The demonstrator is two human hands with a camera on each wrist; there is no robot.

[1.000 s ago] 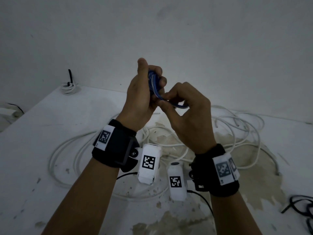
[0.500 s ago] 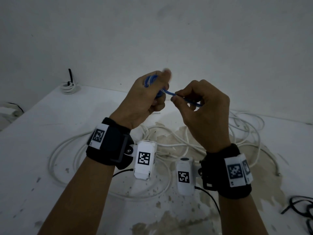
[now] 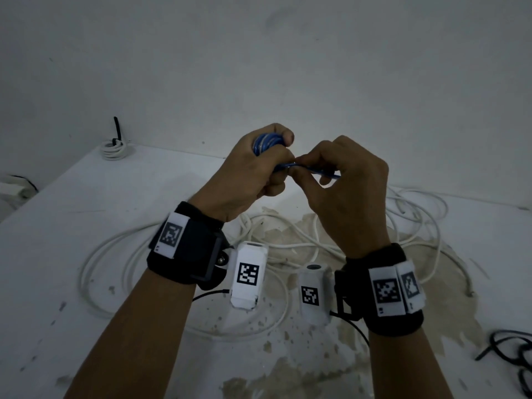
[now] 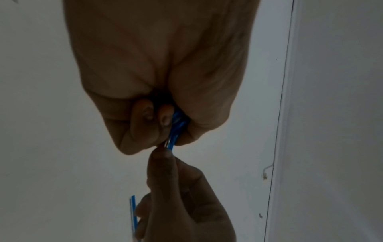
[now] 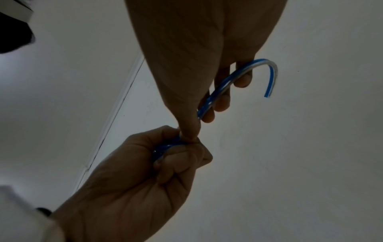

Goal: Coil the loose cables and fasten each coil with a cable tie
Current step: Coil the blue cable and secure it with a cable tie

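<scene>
Both hands were raised above the bench (image 3: 72,214), meeting at the centre of the head view. The left hand (image 3: 247,174) was clenched around a small blue coil (image 3: 266,142), its fingers (image 4: 145,114) curled tight over the loops, presumably so that the turns could not spring apart. The right hand (image 3: 345,191) pinched the free blue tail (image 5: 219,91) between thumb and fingers right where it left the coil, the two hands touching there; the tail ran on across the right fingers and hooked over at its cut end in the upper right of the right wrist view. That close pinch probably kept the last turn taut for wrapping or tucking. No cable tie could be made out on this coil. Below the hands a long white cable (image 3: 98,272) sprawled loose across the middle of the bench, not yet coiled. A small white coil (image 3: 115,148) sat at the far left corner, and a black cable (image 3: 515,355) lay at the lower right edge.
</scene>
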